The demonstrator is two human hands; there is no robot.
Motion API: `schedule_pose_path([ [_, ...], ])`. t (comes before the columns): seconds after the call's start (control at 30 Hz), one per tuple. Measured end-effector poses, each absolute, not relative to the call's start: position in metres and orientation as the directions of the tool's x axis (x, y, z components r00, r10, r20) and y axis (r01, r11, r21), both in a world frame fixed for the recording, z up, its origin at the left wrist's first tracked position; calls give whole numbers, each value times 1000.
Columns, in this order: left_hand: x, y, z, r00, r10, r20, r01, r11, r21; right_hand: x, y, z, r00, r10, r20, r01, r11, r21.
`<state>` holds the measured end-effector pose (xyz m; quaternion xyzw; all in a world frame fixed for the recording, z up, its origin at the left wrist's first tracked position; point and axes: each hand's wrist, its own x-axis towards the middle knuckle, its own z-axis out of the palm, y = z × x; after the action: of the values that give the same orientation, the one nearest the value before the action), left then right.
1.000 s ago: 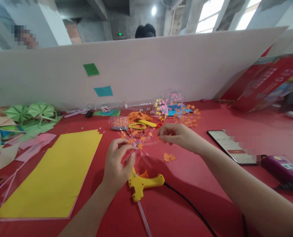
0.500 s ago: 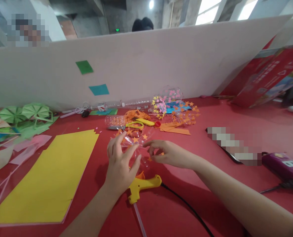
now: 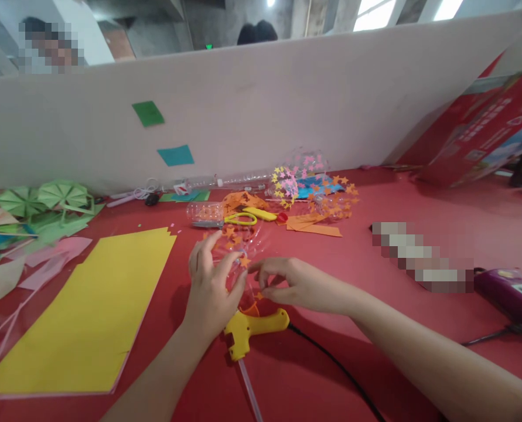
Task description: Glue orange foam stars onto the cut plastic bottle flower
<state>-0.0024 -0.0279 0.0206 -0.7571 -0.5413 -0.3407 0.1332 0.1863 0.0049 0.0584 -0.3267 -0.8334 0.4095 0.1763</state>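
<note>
A clear plastic bottle piece dotted with orange paper stars stands in the middle of the table between my two hands. My left hand is curled around its left side, thumb and fingers closed on it. On the right, my right hand has bent fingers, with the fingertips at the plastic's edge near an orange star. Whether they pinch the plastic or a star is hard to see. Just below the hands lies a yellow hot glue gun with a clear glue stick in its back.
Yellow paper sheets lie left, beside green folded paper. Behind are scissors, a yellow cutter, orange strips and star-covered plastic. A black cord trails right. A white partition closes the back.
My right hand has shifted slightly left and down against the plastic piece. The starred plastic has turned a little between my hands. The glue gun stays in place.
</note>
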Motion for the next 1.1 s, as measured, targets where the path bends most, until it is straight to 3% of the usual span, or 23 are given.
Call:
schedule_pose_path([
  [0.43, -8, -26, 21, 185, 737, 650, 882, -416, 221, 192, 23, 47, -653, 757, 9, 433, 383, -816],
  [0.67, -3, -22, 16, 217, 730, 648, 847, -471, 247, 193, 14, 56, -591, 792, 154, 421, 466, -778],
  [0.87, 1, -24, 17, 229, 712, 663, 833, -496, 246, 183, 5, 52, -523, 840, 146, 352, 369, -861],
  [1.1, 5, -24, 18, 235, 716, 657, 825, -505, 255, 174, 7, 41, -450, 881, 147, 369, 333, -867],
])
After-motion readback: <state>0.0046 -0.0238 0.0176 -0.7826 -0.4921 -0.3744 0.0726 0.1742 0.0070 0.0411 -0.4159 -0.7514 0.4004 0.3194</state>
